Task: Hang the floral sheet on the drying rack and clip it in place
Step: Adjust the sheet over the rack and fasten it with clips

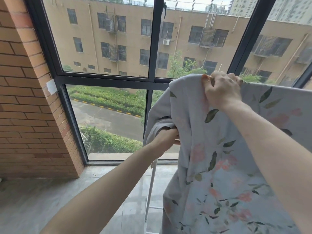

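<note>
Head view: both hands' grip [222, 89] [168, 138] on floral sheet [211, 174]

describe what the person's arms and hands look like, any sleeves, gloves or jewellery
Both forearms are bare right up to the bottom edge of the picture, so no sleeves show. The left hand and the right hand wear no gloves. No watch, bracelet or ring is visible on the parts that show, though the left hand's fingers are partly hidden by cloth.
</note>
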`<state>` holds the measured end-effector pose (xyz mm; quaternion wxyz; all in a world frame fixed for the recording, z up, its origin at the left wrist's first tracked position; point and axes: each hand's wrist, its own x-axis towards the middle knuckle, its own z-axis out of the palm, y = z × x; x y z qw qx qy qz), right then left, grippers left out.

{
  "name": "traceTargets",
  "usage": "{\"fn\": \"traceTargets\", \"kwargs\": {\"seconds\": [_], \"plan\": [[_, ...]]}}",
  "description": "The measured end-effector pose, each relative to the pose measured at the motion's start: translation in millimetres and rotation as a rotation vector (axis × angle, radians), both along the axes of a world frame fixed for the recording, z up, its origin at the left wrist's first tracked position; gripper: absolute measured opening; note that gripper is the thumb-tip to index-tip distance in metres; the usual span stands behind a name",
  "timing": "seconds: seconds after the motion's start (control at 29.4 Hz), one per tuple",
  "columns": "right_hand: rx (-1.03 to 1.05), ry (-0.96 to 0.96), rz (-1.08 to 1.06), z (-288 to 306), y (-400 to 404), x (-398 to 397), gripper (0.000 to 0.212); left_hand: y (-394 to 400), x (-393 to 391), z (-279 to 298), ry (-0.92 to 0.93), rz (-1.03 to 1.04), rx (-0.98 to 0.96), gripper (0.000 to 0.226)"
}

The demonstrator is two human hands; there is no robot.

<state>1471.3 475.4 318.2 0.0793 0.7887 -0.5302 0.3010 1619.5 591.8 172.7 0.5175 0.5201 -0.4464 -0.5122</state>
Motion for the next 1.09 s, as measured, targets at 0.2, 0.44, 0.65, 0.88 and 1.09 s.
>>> {"fn": "traceTargets", "kwargs": {"seconds": [0.2, 0.44, 0.65, 0.88, 1.09], "plan": [[-0.029, -0.004, -0.007, -1.3, -3.9, -4.0, 0.046, 68.9, 103.0, -55.3, -0.395, 0.300, 0.167, 0.031], [-0.089, -0.028, -0.015, -7.6, -9.9, -3.9, 0.053, 98.8, 244.9, -78.8, -0.577, 0.885, 0.286, 0.046], [-0.166, -0.057, -0.021, -14.0, -7.0, 6.3, 0.052, 90.3, 247.6, -87.8, -0.947, 0.512, 0.575, 0.018], [-0.186, -0.118, -0.059, -17.8, -8.6, 15.3, 0.060, 26.8, 163.4, 30.2, -0.721, 0.355, -0.211, 0.040], [-0.226, -0.230, -0.100, -16.6, -8.8, 17.6, 0.056, -44.1, 119.2, 99.5, -0.579, -0.145, -0.369, 0.055]]}}
